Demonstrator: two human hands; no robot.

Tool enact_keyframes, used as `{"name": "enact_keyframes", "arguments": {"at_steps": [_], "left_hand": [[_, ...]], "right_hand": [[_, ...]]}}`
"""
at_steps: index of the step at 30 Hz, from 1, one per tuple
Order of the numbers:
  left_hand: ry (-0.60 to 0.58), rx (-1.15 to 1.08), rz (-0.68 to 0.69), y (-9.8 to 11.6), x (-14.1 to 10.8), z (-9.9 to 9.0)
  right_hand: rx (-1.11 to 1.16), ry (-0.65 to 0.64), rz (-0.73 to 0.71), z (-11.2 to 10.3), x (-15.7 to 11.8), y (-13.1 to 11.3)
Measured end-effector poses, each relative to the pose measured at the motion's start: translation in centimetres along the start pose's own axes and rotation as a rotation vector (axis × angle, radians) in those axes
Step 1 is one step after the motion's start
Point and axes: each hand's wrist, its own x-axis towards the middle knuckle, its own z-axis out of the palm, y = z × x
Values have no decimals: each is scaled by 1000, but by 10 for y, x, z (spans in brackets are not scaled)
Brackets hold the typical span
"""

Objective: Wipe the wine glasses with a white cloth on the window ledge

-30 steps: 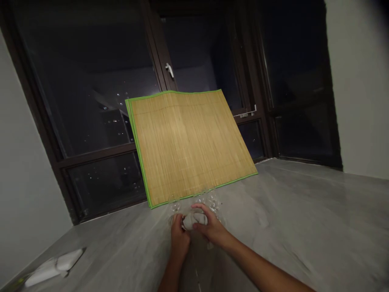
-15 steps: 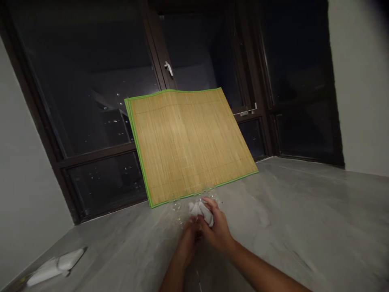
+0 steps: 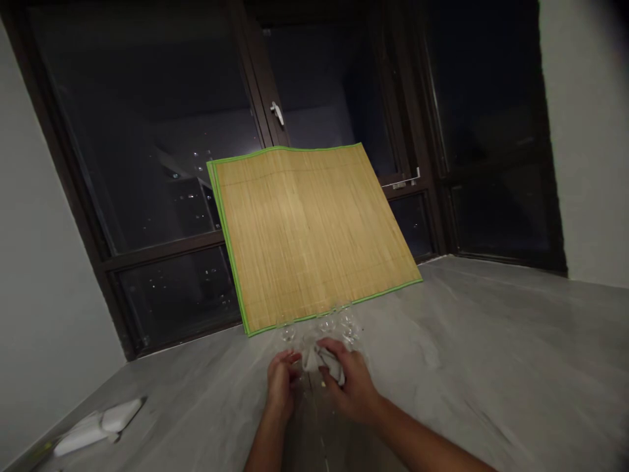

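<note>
Both bare forearms reach in from the ledge's (image 3: pixel 442 367) near edge, the left one steep, the right slanting more. The left hand (image 3: pixel 283 380) has its fingers bent inward; whether they grip is unclear. The right hand (image 3: pixel 352 380) curls in a grip, index finger above, thumb below. The hands are near each other, apart.

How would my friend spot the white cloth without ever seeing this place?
Find the big tan mat with green edges, in front of the dark window. Near its bottom edge are clear glasses, and just closer to the person the right hand holds the white cloth. It's white and crumpled, unlike the see-through glasses, and held, unlike the white bundle at lower left.
</note>
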Motion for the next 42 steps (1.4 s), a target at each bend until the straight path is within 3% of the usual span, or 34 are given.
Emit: {"name": "enact_keyframes", "arguments": {"at_steps": [3, 5, 10, 15, 27, 33, 39, 42], "left_hand": [[75, -95, 60, 2, 9, -8], [38, -196, 51, 4, 12, -11], [-159, -341, -31, 7, 11, -16], [-296, -333, -90, 2, 13, -17], [-249, -380, -153, 3, 9, -12], [-325, -314, -132, 5, 6, -10], [-301, -263, -131, 2, 7, -7], [-231, -182, -91, -2, 7, 1]], "right_hand": [[-40, -330, -25, -3, 2, -8], [-109, -517, -7, -1, 3, -10], [-369, -736, 90, 9, -1, -1], [-468, -758, 162, 13, -2, 11], [-565, -696, 328, 11, 6, 31], [-531, -687, 332, 12, 5, 33], [-547, -683, 369, 13, 5, 34], [-513, -673, 366, 13, 4, 35]]}}
